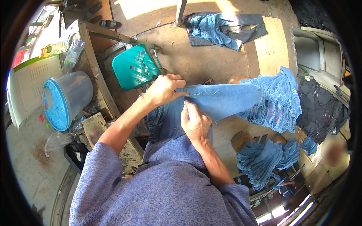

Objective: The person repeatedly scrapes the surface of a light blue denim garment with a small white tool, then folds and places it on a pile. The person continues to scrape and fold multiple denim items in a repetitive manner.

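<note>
A light blue denim trouser leg [222, 100] stretches from my lap toward the right, its far end meeting a heap of jeans. My left hand [166, 89] is closed on the upper edge of the leg's near end, thumb and fingers pinching the cloth. Just below it, my right hand [197, 122] is closed too, fingertips pressed together against the denim. Whatever small thing it pinches is too small to make out. A pale loose thread [206, 92] lies across the leg near its upper seam.
Gathered jeans [273, 100] are heaped at the right, more jeans [260, 160] below them, dark clothes [322, 109] beyond. Ahead stands a green plastic stool [132, 67]. Trousers [215, 30] lie on the floor. A clear bin with blue lid [56, 105] is at left.
</note>
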{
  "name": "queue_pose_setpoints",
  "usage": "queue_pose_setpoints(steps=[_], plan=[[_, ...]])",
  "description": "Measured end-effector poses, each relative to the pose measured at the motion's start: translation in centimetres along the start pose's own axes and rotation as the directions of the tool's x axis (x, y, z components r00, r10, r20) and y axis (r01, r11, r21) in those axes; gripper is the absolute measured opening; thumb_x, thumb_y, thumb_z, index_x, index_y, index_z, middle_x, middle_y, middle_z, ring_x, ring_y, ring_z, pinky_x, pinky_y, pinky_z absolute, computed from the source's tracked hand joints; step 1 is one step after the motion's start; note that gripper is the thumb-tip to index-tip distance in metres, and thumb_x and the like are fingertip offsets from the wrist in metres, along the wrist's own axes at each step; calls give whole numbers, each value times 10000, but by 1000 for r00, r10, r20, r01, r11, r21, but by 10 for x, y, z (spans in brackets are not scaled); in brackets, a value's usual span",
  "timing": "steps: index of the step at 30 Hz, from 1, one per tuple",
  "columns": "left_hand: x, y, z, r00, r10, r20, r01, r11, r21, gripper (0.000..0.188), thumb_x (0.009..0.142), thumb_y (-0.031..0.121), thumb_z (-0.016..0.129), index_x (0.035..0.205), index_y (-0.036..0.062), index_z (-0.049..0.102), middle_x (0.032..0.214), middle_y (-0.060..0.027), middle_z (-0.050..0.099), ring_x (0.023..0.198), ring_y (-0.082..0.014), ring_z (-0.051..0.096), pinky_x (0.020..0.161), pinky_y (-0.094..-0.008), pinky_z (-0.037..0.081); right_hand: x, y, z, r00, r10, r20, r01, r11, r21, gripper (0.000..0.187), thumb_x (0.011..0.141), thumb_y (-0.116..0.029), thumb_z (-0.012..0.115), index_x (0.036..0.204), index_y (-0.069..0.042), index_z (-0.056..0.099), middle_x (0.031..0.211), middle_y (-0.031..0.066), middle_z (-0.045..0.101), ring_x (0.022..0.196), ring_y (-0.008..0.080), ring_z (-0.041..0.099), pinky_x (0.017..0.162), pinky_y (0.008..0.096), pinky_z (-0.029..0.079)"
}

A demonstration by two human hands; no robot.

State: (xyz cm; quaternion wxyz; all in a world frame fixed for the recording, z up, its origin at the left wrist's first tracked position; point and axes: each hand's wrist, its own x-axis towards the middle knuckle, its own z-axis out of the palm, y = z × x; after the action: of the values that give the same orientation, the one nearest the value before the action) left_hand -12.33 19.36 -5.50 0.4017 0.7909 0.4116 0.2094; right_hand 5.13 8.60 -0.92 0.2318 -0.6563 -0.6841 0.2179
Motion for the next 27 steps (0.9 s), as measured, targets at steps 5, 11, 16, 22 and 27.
queue_pose_setpoints(steps=[5,11,16,22,27], plan=[[-3,3,-2,998,-46,52,47,999,-6,340,784,246,910,885,42,658,852,-122,651,857,-382,698,729,-491,584,1,-2,-3,990,22,141,-9,995,-97,135,918,-60,741,1052,-60,757,784,137,776,637,284,762,584,385,597],[-1,2,-2,1000,-2,4,2,1000,3,391,749,265,935,815,34,627,824,-107,644,801,-347,685,700,-462,579,1,-2,-6,999,24,47,-26,999,28,112,939,-87,725,1046,-66,752,766,138,765,620,300,748,568,401,588],[-2,3,-1,999,-33,18,33,999,8,382,760,246,929,812,32,617,827,-106,642,811,-349,685,709,-463,579,2,1,-2,994,13,109,-8,999,-46,136,937,-70,722,1071,-58,743,765,146,763,631,302,754,578,401,593],[-2,3,-3,999,-31,35,32,999,-18,332,790,240,906,891,41,661,849,-125,651,845,-387,693,720,-486,579,0,2,-5,998,-7,63,6,1000,14,135,948,-73,715,1081,-54,734,752,157,755,628,313,749,571,406,590],[-2,3,-1,999,-24,21,24,1000,0,356,770,221,921,834,30,627,833,-111,640,822,-362,682,712,-468,577,1,2,-2,994,30,110,-28,999,-23,130,950,-61,703,1076,-46,731,785,163,768,650,313,761,596,404,605]])
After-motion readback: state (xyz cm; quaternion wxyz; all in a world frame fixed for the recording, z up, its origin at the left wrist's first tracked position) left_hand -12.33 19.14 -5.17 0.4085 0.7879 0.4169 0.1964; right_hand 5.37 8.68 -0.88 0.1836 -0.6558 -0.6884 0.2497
